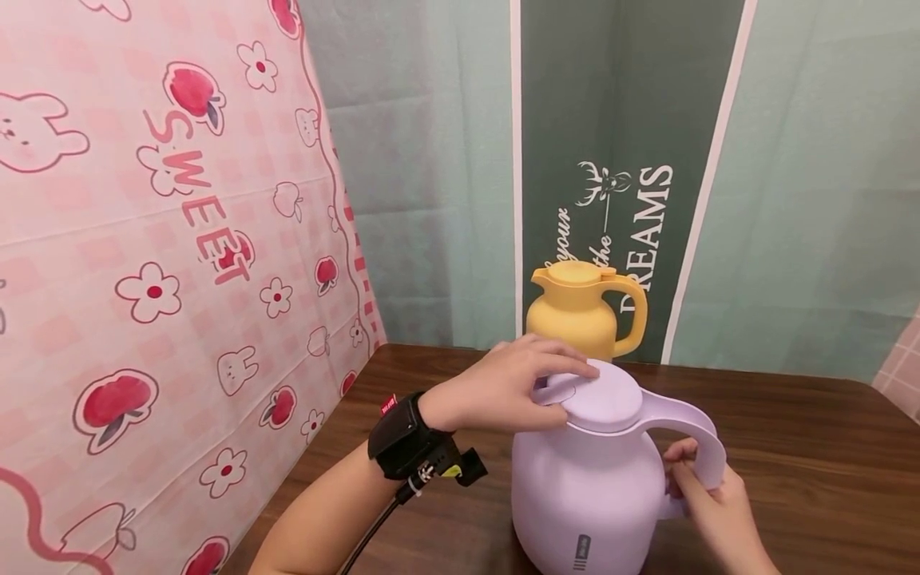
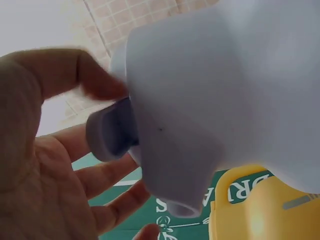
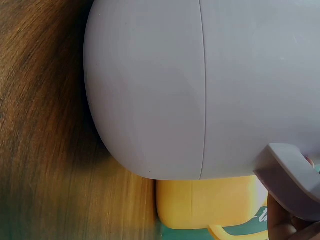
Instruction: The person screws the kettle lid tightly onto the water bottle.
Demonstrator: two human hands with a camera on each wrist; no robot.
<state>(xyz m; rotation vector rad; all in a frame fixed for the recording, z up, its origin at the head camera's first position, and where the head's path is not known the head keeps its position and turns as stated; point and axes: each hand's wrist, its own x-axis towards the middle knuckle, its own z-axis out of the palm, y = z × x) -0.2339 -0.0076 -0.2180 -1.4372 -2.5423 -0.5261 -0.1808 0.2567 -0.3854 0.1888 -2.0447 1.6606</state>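
A large lilac thermos jug (image 1: pixel 585 491) stands upright on the wooden table. My left hand (image 1: pixel 503 387) reaches over its round lid (image 1: pixel 609 397), fingers on the far side and thumb on the near side. In the left wrist view, a raised tab (image 2: pixel 102 132) projects from the lid between thumb and fingers, and the thumb touches the lid's edge. With my right hand (image 1: pixel 722 495) I hold the lower part of the curved handle (image 1: pixel 693 419). Only some fingers (image 3: pixel 285 225) show beside the handle in the right wrist view.
Behind the lilac jug stands a smaller-looking yellow jug (image 1: pixel 568 315), its handle to the right. Dark wooden table (image 1: pixel 805 455) surrounds them. A pink printed curtain (image 1: pixel 172 263) hangs at left; a green curtain (image 1: pixel 424 184) hangs behind. My left wrist wears a black camera strap (image 1: pixel 406 439) with a cable.
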